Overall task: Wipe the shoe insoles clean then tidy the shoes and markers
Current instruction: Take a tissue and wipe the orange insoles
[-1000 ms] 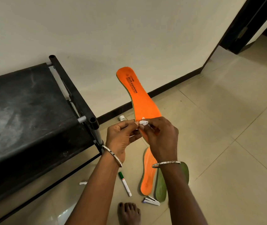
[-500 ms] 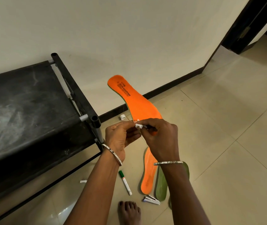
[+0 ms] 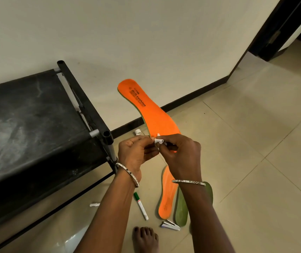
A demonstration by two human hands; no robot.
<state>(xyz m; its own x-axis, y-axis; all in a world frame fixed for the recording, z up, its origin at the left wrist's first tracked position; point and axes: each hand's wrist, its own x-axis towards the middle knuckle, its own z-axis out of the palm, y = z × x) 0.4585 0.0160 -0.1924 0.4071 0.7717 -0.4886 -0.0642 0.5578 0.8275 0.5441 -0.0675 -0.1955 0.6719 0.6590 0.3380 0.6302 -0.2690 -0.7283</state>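
Orange insole (image 3: 157, 117), black print, green edge; left hand (image 3: 135, 152) and right hand (image 3: 180, 156) grips both pinch white marker (image 3: 158, 141)

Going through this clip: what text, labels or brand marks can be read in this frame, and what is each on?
"air cushion": black print near the far end of the raised orange insole.
Small logo and fine lines above and below that print, on the same insole: too small to read.
Print on the barrel of the green-capped marker on the floor: too blurred to read.
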